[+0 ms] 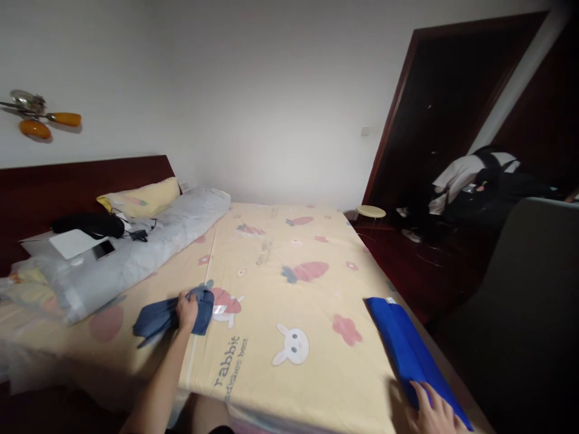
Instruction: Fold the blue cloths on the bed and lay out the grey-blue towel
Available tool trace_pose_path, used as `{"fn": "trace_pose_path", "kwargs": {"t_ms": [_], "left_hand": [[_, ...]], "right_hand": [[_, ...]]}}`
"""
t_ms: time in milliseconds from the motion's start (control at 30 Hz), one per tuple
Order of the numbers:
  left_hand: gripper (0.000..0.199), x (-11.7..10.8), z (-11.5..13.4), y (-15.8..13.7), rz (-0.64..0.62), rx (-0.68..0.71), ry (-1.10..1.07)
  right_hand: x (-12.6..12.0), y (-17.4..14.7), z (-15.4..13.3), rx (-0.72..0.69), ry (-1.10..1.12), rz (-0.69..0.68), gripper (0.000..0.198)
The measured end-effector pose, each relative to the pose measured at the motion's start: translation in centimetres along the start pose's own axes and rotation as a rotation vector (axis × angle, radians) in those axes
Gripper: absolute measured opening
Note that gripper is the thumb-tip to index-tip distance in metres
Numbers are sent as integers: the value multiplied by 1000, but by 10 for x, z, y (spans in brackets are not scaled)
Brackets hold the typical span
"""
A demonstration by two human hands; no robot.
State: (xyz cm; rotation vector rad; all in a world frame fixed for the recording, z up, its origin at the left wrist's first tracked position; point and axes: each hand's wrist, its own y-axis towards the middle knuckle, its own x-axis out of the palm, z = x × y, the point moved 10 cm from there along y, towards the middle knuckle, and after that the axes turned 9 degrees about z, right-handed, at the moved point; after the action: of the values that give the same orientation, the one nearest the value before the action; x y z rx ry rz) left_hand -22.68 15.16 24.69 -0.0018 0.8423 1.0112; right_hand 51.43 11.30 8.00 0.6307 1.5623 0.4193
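Standing by the bed (280,289): its soft cotton sheet, pale yellow with rabbits and carrots, lies flat. A long bright blue cloth (409,349), smooth and neatly folded, runs along the bed's right edge; the right hand (432,413) lies flat on its near end, fingers loose. Near the front-left edge the left hand (187,310) is clenched on a crumpled, denim-ish dark blue cloth (169,316). I'd shake that one flat before folding.

Bed (289,361) bears denim cloth (156,316), blue cloth (407,346)
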Motion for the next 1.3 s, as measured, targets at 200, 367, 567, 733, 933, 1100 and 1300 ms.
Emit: {"fn": "trace_pose_path", "kwargs": {"t_ms": [200, 367, 567, 733, 933, 1100, 1300], "left_hand": [[21, -11, 114, -23, -166, 130, -469], [16, 8, 209, -100, -461, 212, -715], [11, 35, 276, -203, -773, 265, -826], [14, 55, 295, -247, -904, 302, -835], [38, 92, 253, -250, -1077, 355, -668], [30, 122, 135, -181, -881, 248, -271], [38, 132, 13, -144, -669, 169, 146]], "right_hand": [[-34, 39, -110, -53, 496, -15, 41], [-59, 54, -251, -141, 995, -347, 46], [-68, 67, -321, 130, 1393, -387, 72], [-56, 74, -301, 258, 1373, -389, 44], [-33, 83, -195, 456, 1152, -326, 55], [-2, 78, -101, 532, 871, -428, 48], [24, 57, -66, 407, 508, -608, 50]]}}
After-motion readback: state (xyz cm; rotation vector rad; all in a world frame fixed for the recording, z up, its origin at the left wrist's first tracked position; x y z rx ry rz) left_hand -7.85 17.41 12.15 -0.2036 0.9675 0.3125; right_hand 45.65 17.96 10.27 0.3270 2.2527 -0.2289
